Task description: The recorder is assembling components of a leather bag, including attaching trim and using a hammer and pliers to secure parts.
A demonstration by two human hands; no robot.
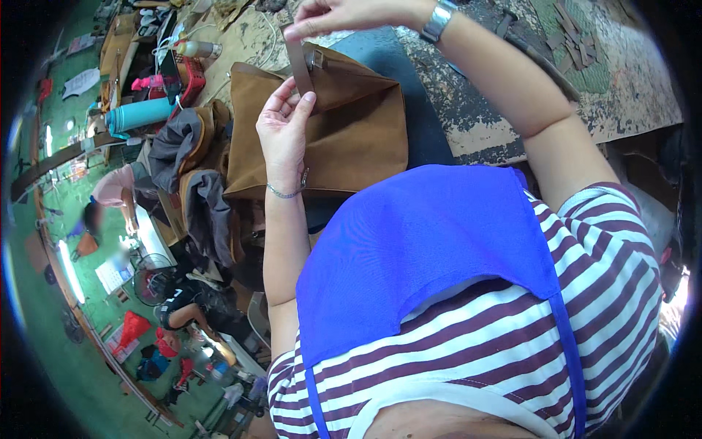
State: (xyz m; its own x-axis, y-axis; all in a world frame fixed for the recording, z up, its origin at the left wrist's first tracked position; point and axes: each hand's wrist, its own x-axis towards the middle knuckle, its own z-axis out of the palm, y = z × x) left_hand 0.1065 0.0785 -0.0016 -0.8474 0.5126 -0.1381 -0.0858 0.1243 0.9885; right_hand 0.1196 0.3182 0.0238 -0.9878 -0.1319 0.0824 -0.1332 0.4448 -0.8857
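Note:
A brown leather strap (297, 66) stretches between my two hands at the far side of a brown bag. My left hand (284, 135) pinches its near end between thumb and fingers. My right hand (330, 17), with a watch on the wrist, grips the far end; part of this hand is close to the upper edge of the picture. Beneath them the brown bag (358, 143) lies on the worktable, its flap raised in a fold. A small metal fitting (315, 60) shows on the bag beside the strap.
The worktable (486, 139) has worn, peeling paint. Several brown strips (574, 44) lie on a green mat at the far right. To the left are grey-and-brown bags (178, 146), a turquoise bottle (142, 115) and a red basket (192, 80). Other people work farther left.

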